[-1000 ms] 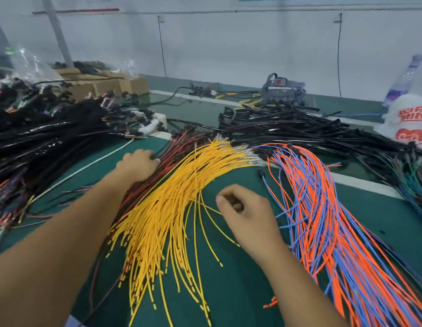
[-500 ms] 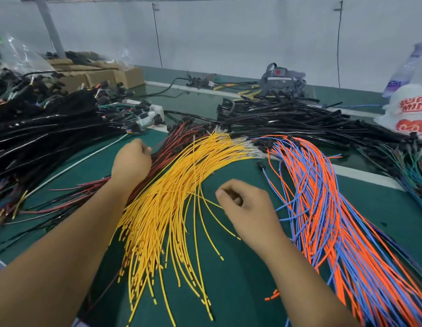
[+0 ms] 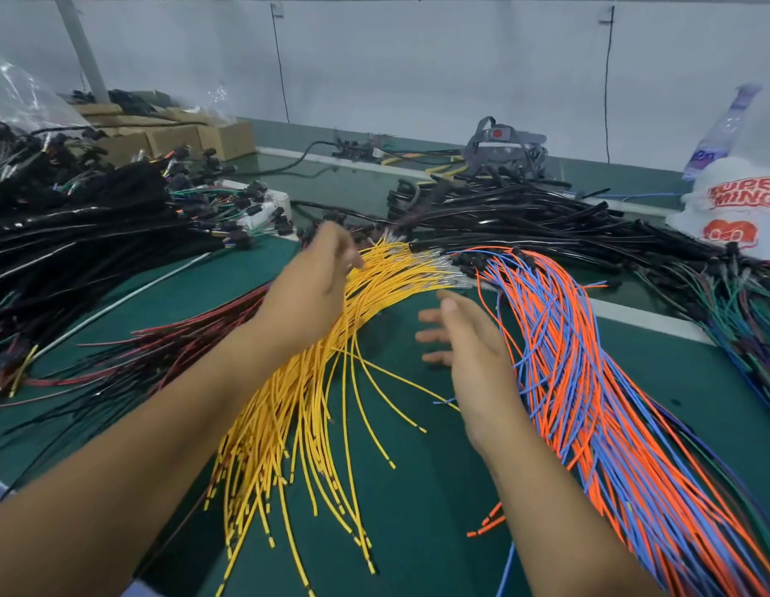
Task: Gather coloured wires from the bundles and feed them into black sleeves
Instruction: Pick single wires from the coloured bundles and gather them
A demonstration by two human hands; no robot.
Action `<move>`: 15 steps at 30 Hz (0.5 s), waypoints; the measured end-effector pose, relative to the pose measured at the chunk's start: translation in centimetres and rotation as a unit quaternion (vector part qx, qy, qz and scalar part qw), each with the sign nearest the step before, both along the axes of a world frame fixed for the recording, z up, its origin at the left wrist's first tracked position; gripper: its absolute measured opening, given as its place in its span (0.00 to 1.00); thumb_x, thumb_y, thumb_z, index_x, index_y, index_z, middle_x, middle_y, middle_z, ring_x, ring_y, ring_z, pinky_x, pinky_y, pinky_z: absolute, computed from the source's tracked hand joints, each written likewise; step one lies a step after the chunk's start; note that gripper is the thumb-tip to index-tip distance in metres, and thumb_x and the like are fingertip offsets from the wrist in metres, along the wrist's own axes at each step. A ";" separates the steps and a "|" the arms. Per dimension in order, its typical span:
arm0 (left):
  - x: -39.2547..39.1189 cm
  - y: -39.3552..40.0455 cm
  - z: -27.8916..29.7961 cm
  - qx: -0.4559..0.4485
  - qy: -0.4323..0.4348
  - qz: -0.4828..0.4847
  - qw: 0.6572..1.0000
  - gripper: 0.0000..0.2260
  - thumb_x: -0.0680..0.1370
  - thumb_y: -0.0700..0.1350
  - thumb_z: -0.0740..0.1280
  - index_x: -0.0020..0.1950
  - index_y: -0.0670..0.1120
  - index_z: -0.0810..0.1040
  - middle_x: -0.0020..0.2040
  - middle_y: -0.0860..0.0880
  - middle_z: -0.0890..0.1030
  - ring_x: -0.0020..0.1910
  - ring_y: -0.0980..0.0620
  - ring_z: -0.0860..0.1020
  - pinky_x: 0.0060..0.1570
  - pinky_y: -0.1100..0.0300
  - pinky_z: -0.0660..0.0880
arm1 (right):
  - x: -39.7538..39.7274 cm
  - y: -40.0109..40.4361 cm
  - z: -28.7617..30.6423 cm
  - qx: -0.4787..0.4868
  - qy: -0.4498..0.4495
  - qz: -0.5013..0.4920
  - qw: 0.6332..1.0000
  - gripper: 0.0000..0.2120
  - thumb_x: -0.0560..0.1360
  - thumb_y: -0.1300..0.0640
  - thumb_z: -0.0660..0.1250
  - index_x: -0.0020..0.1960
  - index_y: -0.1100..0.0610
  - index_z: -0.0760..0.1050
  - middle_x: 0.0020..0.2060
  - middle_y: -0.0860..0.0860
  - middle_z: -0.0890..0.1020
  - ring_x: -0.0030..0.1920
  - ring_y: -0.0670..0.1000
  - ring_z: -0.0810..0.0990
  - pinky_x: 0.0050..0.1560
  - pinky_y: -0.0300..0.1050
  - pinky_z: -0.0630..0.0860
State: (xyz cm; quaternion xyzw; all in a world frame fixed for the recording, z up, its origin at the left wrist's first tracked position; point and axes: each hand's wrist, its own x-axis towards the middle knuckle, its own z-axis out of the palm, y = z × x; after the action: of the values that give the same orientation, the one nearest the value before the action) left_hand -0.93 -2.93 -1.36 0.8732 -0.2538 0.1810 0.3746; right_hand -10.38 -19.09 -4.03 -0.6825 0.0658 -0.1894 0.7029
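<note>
Green bench (image 3: 417, 532), wires spread across it in fans.

Left hand (image 3: 308, 290) is raised over the far end of the yellow wires (image 3: 288, 424). It is blurred; the fingers look loosely extended toward the far edge, and whether they hold a wire cannot be told.

Right hand (image 3: 469, 359) hangs above bare bench between the yellow wires and the orange and blue wires (image 3: 590, 402). It is released, fingers straight and spread, pointing left, grasping nothing.

Yellow wires fan from mid-bench toward the near edge, loose ends scattered. Orange and blue wires run from mid-bench to the near right corner. Red and black wires (image 3: 159, 355) lie left of the yellow fan, partly under the left forearm.

Black sleeves (image 3: 525, 217) are heaped toward the far edge, right of centre, just beyond the coloured wires' far ends. A large heap of black harnesses (image 3: 73, 234) fills the left edge.

Far left corner: cardboard boxes (image 3: 181, 140). Right edge: white plastic bag (image 3: 736, 209) with red lettering, plastic bottle (image 3: 719, 131) behind it. Grey headset (image 3: 499, 144) at the far edge.
</note>
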 end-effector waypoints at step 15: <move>1.1 -1.1 3.6 0.071 0.416 -0.211 0.881 0.14 0.79 0.54 0.64 0.63 0.53 0.76 0.54 0.49 0.84 0.53 0.49 0.82 0.45 0.58 0.80 | -0.1 -4.4 0.1 0.106 -0.066 -0.232 0.965 0.16 0.81 0.61 0.53 0.39 0.55 0.75 0.20 0.44 0.63 0.22 0.44 0.58 0.25 0.38 0.56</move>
State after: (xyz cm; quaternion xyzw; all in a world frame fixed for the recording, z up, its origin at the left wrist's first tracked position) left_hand 0.22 -4.01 2.27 0.8181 -0.2650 -0.3013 0.4120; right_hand -10.45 -23.46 -3.93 -0.5556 0.1954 -0.3841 0.7110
